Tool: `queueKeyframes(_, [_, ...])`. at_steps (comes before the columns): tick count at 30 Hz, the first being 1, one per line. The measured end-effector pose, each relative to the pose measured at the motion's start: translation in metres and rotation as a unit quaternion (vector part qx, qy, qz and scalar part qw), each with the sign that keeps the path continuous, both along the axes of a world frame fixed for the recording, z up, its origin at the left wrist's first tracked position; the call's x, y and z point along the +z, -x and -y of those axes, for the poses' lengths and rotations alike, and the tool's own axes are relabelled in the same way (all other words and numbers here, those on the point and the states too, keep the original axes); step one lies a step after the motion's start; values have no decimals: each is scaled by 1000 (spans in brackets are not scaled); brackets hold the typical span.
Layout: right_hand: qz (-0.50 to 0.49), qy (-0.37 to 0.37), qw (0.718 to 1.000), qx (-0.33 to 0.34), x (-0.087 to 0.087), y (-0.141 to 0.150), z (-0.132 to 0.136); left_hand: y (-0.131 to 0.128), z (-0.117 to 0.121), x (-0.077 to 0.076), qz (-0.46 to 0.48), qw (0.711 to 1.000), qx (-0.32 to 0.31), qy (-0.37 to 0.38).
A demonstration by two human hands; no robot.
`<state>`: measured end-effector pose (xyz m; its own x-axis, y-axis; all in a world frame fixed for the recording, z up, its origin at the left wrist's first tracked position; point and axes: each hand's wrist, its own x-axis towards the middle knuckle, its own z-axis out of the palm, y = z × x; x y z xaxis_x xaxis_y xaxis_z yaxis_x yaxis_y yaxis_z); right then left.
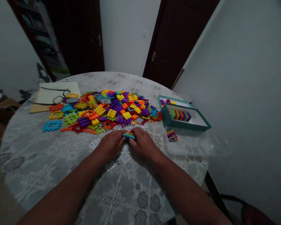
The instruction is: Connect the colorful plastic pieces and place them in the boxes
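Observation:
Near the middle of the table, my left hand [111, 144] and my right hand [143, 143] grip a small multicoloured block of stacked pieces [129, 135] between them. Yellow, blue and orange rows show on it; my fingers hide its sides. Both hands are closed around it. Under and about my hands lie several white grid-like pieces [125, 157], with another white piece [94, 143] left of my left hand. Just beyond is a wide heap of plastic building pieces [112, 109] in yellow, purple, orange, red, green and blue.
At the right, a green-edged box [189, 125] holds a long multicoloured stack [179, 115]. A clear plastic container [189, 149] holds a small colourful bundle [172, 135]. Glasses [58, 99] rest on a notebook [45, 93] at the back left. A patterned cloth [37, 162] covers the round table.

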<state>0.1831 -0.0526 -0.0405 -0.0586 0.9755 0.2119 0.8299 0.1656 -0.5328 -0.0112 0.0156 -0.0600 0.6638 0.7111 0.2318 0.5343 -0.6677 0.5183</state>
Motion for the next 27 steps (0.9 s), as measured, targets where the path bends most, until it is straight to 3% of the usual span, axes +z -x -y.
queueKeyframes(9, [-2, 46, 999, -16, 9, -6, 1, 5, 4, -2, 29, 998, -7, -59])
queueKeyframes(17, [-27, 55, 998, 5, 16, -9, -1, 3, -8, -1, 31, 999, 8, 15])
queueKeyframes(27, [5, 55, 996, 73, 24, -26, 1, -1, 5, 5, 2, 1000, 26, 2])
